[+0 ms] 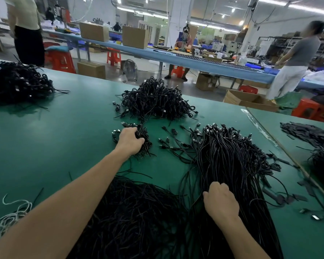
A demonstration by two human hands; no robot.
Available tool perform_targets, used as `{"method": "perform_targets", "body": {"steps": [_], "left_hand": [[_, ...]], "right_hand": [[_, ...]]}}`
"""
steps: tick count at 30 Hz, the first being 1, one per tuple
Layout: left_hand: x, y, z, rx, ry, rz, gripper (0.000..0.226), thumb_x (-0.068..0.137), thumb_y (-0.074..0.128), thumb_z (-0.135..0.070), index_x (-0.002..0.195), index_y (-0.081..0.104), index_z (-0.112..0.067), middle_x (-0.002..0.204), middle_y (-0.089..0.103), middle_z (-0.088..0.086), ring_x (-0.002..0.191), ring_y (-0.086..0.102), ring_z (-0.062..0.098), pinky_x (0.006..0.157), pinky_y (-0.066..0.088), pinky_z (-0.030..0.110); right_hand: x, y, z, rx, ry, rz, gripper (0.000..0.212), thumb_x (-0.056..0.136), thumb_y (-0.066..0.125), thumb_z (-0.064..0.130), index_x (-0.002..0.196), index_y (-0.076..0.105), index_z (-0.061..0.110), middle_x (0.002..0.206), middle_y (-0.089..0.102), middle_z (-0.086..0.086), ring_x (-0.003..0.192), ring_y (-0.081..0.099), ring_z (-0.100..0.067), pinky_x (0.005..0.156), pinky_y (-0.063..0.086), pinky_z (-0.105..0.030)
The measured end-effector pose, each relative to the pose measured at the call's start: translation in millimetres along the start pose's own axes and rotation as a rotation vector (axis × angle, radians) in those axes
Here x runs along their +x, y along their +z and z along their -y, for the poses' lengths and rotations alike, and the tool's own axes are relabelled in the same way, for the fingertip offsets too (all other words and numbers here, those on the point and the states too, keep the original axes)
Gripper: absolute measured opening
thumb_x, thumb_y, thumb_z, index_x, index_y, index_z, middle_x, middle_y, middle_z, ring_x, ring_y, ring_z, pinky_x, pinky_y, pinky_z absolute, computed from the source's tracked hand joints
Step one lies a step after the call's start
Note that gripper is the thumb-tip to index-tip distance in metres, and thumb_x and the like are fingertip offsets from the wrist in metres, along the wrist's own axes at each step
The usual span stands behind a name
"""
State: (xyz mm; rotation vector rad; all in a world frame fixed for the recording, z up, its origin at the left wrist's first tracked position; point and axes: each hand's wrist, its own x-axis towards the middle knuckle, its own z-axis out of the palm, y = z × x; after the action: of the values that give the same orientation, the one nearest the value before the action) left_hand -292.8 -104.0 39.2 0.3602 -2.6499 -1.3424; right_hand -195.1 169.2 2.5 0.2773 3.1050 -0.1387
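Fingers of my left hand (130, 141) curl around a small coiled bundle of black cables (144, 135) lying mid-way across the green worktop (64, 137), while those of my right hand (221, 200) curl into the near end of a long sheaf of straight black connector-tipped cables (228, 156) just beside it.

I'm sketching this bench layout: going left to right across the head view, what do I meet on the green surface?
Far-left cable heap → left hand gripping the small cable bundle → right hand gripping the long straight cables → flat black strips at the far right.
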Motion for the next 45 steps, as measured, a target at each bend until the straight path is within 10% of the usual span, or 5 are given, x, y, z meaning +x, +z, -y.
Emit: {"method": "perform_targets", "body": {"steps": [6,14,24,34,45], "left_hand": [[-38,19,0,0.066,0.285,-0.193,0.038,0.092,0.06,-0.003,0.127,0.062,-0.018,0.125,0.052,0.003,0.112,0.056,0.02,0.091,0.046,0.026],[-95,57,-14,0.049,0.747,0.342,0.043,0.092,0.062,-0.01,0.131,0.061,-0.029,0.127,0.058,-0.003,0.118,0.048,0.009,0.104,0.035,0.026],[-101,2,9,-0.289,0.518,-0.353,0.036,0.096,0.062,-0.022,0.065,0.047,-0.015,0.055,0.043,-0.005,0.046,0.038,0.004,0.045,0.034,0.013],[-127,-3,-3,0.492,0.659,-0.102,0.048,0.101,0.035,-0.052,0.062,0.033,-0.025,0.053,0.043,-0.011,0.048,0.047,0.012,0.055,0.05,0.032],[-150,-23,-2,-0.066,0.358,0.583,0.06,0.093,0.04,-0.072,0.059,0.044,-0.022,0.054,0.033,-0.004,0.046,0.027,0.014,0.049,0.028,0.026]], "right_hand": [[4,-15,-3,0.269,0.021,-0.073,0.02,0.101,0.048,0.029,0.087,0.057,0.019,0.085,0.06,0.003,0.069,0.057,-0.015,0.056,0.044,-0.029],[-52,-62,52,0.861,-0.502,-0.055,0.022,0.094,0.065,0.018,0.077,0.064,0.032,0.059,0.059,0.021,0.059,0.056,0.006,0.056,0.039,-0.007],[-49,-69,-3,0.752,-0.293,-0.366,0.028,0.095,0.059,0.036,0.071,0.065,0.023,0.055,0.059,0.008,0.046,0.049,-0.005,0.044,0.039,-0.017],[-39,-57,21,0.137,-0.6,0.068,0.059,0.096,0.045,0.059,0.149,0.036,0.034,0.146,0.043,0.017,0.14,0.033,-0.008,0.12,0.019,-0.03],[-39,-54,24,1.016,-0.371,-0.233,0.03,0.092,0.052,0.046,0.077,0.068,0.024,0.05,0.051,0.014,0.044,0.038,-0.005,0.044,0.031,-0.016]]}}
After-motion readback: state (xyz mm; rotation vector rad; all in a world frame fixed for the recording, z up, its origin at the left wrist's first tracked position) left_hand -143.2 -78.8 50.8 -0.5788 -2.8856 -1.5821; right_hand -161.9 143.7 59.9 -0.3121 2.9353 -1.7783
